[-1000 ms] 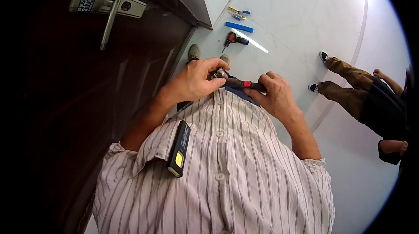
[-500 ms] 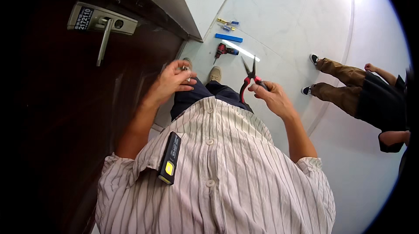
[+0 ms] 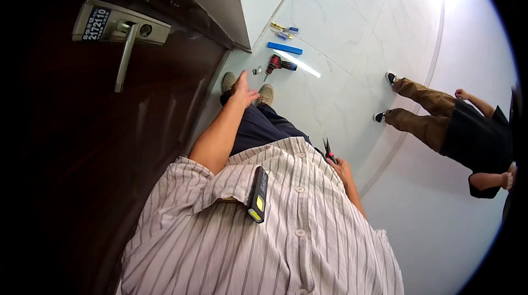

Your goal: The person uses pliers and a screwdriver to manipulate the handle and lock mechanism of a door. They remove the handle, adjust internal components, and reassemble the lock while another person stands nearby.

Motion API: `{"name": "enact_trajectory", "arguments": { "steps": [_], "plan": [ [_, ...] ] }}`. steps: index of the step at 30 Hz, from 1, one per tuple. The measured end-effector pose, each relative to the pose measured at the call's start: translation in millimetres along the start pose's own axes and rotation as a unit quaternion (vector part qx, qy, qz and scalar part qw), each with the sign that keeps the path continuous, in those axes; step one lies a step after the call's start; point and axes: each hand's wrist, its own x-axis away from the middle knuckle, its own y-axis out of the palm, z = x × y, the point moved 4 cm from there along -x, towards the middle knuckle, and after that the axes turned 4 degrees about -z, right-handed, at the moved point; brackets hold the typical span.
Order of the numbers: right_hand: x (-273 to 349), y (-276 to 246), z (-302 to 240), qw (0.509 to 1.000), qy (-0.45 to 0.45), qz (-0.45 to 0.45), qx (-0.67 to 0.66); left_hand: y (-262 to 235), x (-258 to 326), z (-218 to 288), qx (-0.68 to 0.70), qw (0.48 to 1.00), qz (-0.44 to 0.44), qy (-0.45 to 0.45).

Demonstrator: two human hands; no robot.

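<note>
My left hand reaches down over my shoes with its fingers apart and nothing in them. Just beyond its fingertips are small metal pieces; whether they lie on the floor or are in the air I cannot tell. Low at my right side, my right hand is closed round needle-nose pliers. Their dark jaws point away from me, and most of the handles are hidden by my hand and shirt. A red and black cordless drill lies on the floor past the metal pieces.
A blue bar-shaped case and several screwdriver-like tools lie beyond the drill. To the left stands a dark door with a lever handle. Another person stands at the right. A small light hangs at my shirt pocket.
My left hand has stretched forward and opened, and the small metal pieces it held are now apart from it. My right hand has dropped to my side with the pliers.
</note>
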Motion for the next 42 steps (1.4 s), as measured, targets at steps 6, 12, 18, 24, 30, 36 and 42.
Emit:
{"name": "enact_trajectory", "arguments": {
  "steps": [6, 12, 18, 24, 30, 36, 42],
  "plan": [
    [-18.5, -1.9, 2.0, 0.999, 0.014, -0.022, 0.019, -103.9, 9.3, -19.5, -0.003, 0.992, -0.023, 0.126],
    [-87.3, 3.4, 4.0, 0.996, -0.001, -0.089, -0.017, -263.4, 36.3, -56.1, -0.039, 0.977, 0.128, 0.168],
    [-130.0, -21.9, -62.7, 0.995, -0.058, -0.085, 0.019, -332.7, 103.4, -124.2, -0.049, 0.974, 0.177, 0.134],
    [-131.2, -44.5, -128.9, 0.99, -0.123, -0.064, -0.014, -346.5, 99.8, -170.4, -0.093, 0.981, 0.144, 0.094],
    [-103.7, -47.3, -120.7, 0.99, -0.13, -0.048, -0.033, -308.6, 49.9, -146.1, -0.174, 0.976, 0.08, 0.103],
    [-63.8, -42.6, -10.0, 0.994, -0.101, 0.013, 0.043, -238.0, 52.8, -87.9, -0.219, 0.958, 0.066, 0.174],
    [-42.9, -29.9, 44.8, 0.998, -0.061, 0.0, -0.005, -220.7, 61.7, -73.6, -0.22, 0.953, 0.04, 0.205]
  ]
}}
